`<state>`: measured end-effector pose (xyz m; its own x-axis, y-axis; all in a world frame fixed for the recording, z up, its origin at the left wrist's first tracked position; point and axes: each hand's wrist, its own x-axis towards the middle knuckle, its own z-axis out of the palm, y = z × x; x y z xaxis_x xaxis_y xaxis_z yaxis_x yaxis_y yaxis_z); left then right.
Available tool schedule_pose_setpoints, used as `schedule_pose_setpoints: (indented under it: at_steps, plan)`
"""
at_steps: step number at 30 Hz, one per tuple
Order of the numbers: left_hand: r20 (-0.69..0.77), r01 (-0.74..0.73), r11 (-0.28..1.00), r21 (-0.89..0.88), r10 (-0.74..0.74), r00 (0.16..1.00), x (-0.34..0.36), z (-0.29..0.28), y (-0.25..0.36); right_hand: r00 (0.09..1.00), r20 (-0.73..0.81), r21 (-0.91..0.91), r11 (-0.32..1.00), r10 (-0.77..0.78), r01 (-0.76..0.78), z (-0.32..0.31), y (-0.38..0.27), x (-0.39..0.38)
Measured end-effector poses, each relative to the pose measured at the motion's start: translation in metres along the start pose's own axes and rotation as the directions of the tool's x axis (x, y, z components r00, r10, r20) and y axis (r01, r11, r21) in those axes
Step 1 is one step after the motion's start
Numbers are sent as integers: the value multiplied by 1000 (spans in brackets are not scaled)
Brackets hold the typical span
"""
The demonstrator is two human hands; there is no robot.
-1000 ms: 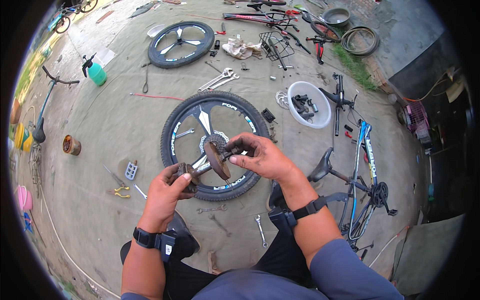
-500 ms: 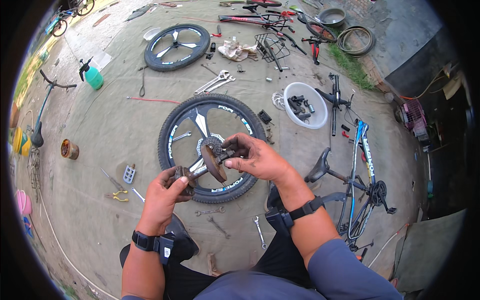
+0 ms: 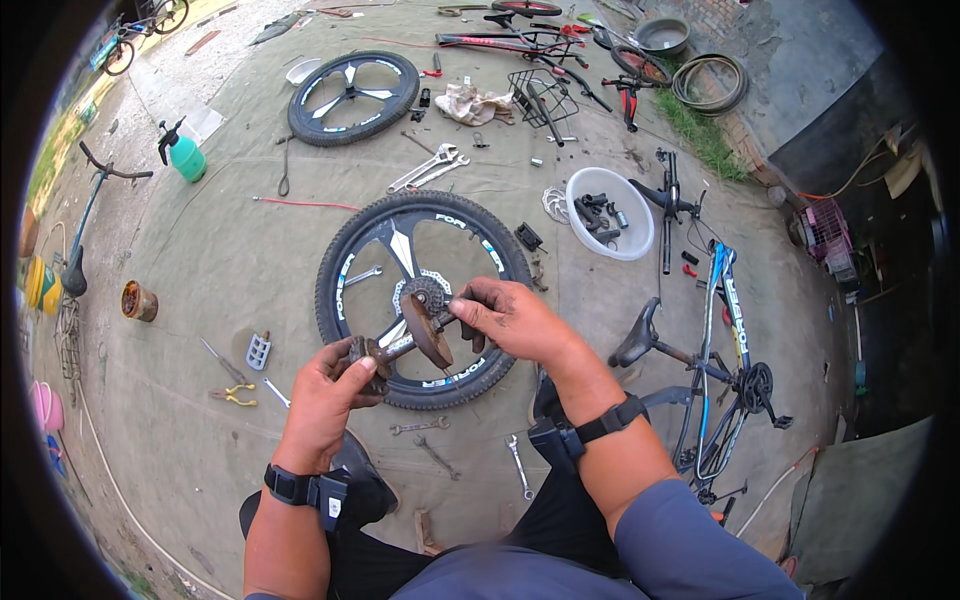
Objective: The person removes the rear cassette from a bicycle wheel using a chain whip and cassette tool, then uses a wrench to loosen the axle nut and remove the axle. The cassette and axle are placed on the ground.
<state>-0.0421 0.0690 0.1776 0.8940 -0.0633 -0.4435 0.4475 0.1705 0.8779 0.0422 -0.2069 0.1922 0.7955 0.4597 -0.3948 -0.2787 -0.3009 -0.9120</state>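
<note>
Between my hands, above a black bicycle wheel (image 3: 401, 250), I hold a rusty hub (image 3: 427, 333) with a round drum-like disc and a shiny barrel. My left hand (image 3: 325, 400) is closed around its dark, greasy left end, thumb on top. At the other end, my right hand (image 3: 515, 322) pinches the axle beside the disc between thumb and fingers; the fingertips are partly hidden. The fingers look blackened with grease. Under the hub, the wheel lies flat with its sprocket cluster (image 3: 428, 290) facing up, and a small wrench (image 3: 365, 274) rests inside its rim.
Several wrenches, one a spanner (image 3: 519, 467), lie near my feet. Pliers (image 3: 233, 394) and a pedal (image 3: 258, 351) are at left. A white basin (image 3: 648, 212) of parts stands right, near a blue-black bicycle frame (image 3: 714, 350). Another wheel (image 3: 385, 93) lies farther off.
My right hand has turned and its thumb now sits higher, on the axle end, with the fingers curled lower. My left hand and the hub have barely moved.
</note>
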Motion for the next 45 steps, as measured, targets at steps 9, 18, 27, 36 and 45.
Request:
schedule_pose_setpoints:
  at_steps: [9,18,27,36,45]
  plan:
    - [-2,7,1000,-5,-7,1000,-1,3,2,856,-55,80,852,-514,517,5,26,7]
    - [-6,-6,1000,30,6,1000,-1,4,2,948,20,63,947,-316,315,-2,19,3]
    - [-25,-13,1000,26,14,1000,-1,2,0,999,25,-50,998,-39,40,0,-2,-2]
    - [-32,-8,1000,16,8,999,-2,2,-1,984,-21,73,981,-179,180,4,-1,-5]
    - [-24,-12,1000,3,12,1000,-1,1,-2,846,-56,62,844,-530,533,6,26,10]
